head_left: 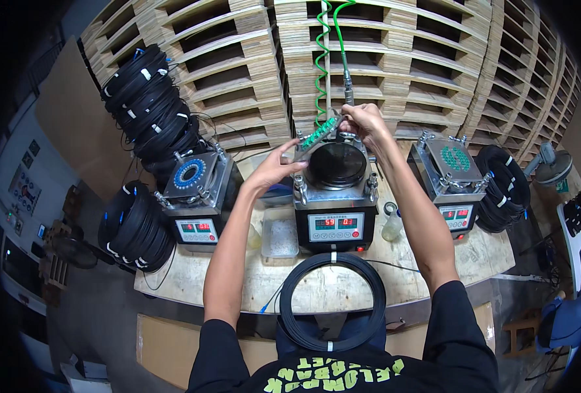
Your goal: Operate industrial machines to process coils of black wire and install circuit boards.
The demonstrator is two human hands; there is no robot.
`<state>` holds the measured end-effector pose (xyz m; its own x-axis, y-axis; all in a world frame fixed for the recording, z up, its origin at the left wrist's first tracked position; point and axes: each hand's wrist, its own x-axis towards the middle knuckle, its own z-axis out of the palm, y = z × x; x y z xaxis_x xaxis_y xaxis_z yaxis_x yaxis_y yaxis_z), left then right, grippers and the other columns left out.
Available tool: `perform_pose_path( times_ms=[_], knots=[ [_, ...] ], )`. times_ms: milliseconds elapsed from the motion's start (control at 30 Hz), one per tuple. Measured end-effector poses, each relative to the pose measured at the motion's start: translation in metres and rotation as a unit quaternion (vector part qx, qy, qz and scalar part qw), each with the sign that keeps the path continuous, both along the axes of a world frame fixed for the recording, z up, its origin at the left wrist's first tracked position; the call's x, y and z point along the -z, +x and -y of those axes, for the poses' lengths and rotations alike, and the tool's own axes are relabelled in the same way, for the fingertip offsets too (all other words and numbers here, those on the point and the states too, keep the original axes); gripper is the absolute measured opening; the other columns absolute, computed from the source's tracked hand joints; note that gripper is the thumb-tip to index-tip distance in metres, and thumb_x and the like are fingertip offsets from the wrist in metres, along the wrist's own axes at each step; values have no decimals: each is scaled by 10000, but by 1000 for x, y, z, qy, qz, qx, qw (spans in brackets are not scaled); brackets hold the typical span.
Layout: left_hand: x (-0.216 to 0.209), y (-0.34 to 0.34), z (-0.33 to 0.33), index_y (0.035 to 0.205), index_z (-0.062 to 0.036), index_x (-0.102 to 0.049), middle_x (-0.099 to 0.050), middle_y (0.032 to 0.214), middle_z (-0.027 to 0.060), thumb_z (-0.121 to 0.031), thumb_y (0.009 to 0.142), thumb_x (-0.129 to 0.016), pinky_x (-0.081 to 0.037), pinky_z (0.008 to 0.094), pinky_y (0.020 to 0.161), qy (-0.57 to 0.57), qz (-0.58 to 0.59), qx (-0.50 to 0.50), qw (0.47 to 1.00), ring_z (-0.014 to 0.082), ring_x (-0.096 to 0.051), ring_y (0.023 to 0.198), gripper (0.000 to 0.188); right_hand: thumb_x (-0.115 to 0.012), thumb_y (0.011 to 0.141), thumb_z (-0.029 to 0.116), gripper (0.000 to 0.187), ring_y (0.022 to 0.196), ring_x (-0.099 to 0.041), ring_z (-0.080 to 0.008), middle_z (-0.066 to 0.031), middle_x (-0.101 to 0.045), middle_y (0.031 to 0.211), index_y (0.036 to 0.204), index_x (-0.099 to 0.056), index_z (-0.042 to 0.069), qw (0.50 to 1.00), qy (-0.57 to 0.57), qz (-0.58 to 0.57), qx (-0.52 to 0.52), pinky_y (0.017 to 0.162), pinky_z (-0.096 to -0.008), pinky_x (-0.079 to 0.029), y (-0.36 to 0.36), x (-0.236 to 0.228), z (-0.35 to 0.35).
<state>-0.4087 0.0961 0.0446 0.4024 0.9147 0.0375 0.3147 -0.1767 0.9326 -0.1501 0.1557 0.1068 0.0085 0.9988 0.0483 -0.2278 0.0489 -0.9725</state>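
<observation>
Both of my hands hold up a tilted metal fixture plate with a row of green connectors (320, 133), above the back of the middle polishing machine (335, 230). My left hand (272, 171) grips its lower left end between thumb and fingers. At the upper right end my right hand (363, 123) is closed, its fingertips partly hidden. Just above that hand hangs the metal fitting (348, 88) of a green air hose (339, 39); I cannot tell whether the hand touches it. Beneath the plate shows the machine's round black polishing disc (336, 165).
A left machine (195, 229) carries a plate with blue connectors (189, 173); a right machine (457, 216) carries green ones (455, 158). A clear tub (280, 249), a small bottle (392, 226) and black cable coils (136, 226) stand around. One coil (290, 308) overhangs the table's front edge. Wooden pallets (408, 59) rise behind.
</observation>
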Motion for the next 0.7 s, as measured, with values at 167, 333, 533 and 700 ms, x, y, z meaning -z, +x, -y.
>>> perform_pose_path(
  times_ms=[167,333,533,700],
  knots=[
    [28,6,-7,1199,-18,-654,-607,722,222,-164,946,-599,-485,373,681,171,-161,-101,967,195,-632,676,296,-653,871,53,225,533,-695,-229,-196,-685,689,790,-632,-156,999,17,14,37,455,-271,-587,-29,-3,-4],
    [42,15,-8,876,42,-631,-501,632,239,-184,961,-581,-380,415,555,316,-104,-156,930,309,-503,542,246,-653,820,9,202,490,-681,-239,-180,-647,584,695,-608,-142,996,29,33,77,408,-303,-554,-53,3,-15],
    [59,13,-18,881,58,-632,-478,591,199,-203,950,-611,-366,397,532,298,-61,-205,930,205,-424,516,271,-719,771,262,362,421,-623,-197,-125,-622,514,568,-633,-26,961,78,234,122,432,-339,-496,-66,12,-32],
    [68,10,-22,726,84,-562,-428,553,158,-300,944,-633,-338,393,513,280,-67,-248,925,131,-353,552,447,-674,885,277,310,480,-542,-101,-52,-628,654,995,-668,-12,954,120,249,119,424,-266,-404,-48,39,-53]
  ],
)
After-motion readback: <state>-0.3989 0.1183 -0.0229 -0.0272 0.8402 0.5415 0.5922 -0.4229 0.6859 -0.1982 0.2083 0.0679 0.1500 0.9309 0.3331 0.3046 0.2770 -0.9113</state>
